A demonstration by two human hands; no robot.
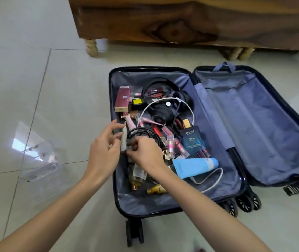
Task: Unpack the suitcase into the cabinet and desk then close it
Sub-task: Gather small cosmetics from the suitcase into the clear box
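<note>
A clear plastic box (39, 160) lies on the floor tiles at the left. Just right of it, the left hand (104, 151) hovers with fingers loosely spread over the near-left part of the open suitcase (112, 106). The right hand (146, 154) beside it pinches a coiled black cable (141, 132) among cosmetics and headphones (165, 108). The suitcase lies flat on the floor, its long axis running away from the person, wheels (245, 202) nearest and the top end toward the wooden cabinet (163, 20). Its blue-lined lid half (263, 133) lies to the right.
</note>
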